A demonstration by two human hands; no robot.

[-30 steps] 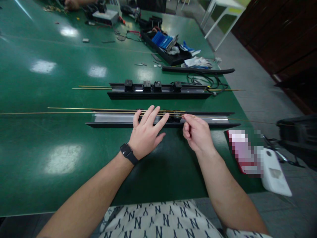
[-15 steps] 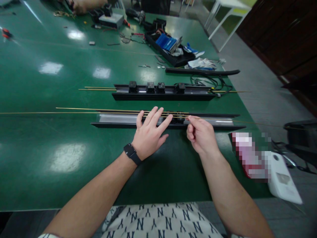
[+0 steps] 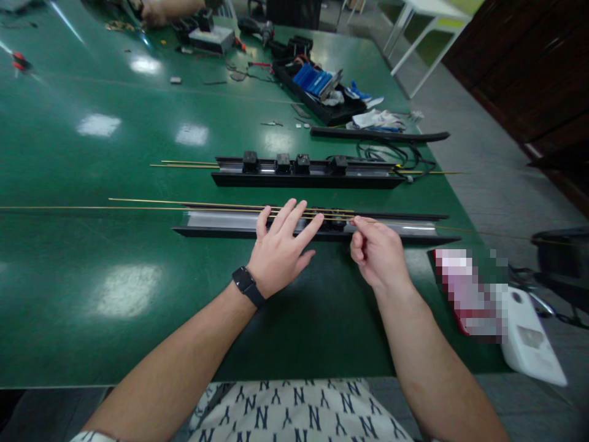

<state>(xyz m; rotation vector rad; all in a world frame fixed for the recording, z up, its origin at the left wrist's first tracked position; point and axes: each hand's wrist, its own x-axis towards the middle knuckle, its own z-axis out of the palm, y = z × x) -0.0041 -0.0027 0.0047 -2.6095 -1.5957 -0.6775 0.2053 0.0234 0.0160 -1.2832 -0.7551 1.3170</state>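
Across the near black channel lie several thin brass-coloured rods, some reaching well past its left end. My left hand is spread over the channel's middle, fingers apart, fingertips on or just above the rods. Pinched between the thumb and forefinger of my right hand is one thin rod, which runs on past the channel's right end. Dark blocks sit inside the channel between my hands, partly covered by rods and fingers.
Behind lies a second black channel with several dark blocks and rods. Farther back are a black strip, a black tray with blue parts, and a drill. Another person's hand works at the far left. A white device is right.
The whole view has shifted slightly to the right. Both hands keep nearly the same pose over the channel, the right one still pinching the rod.
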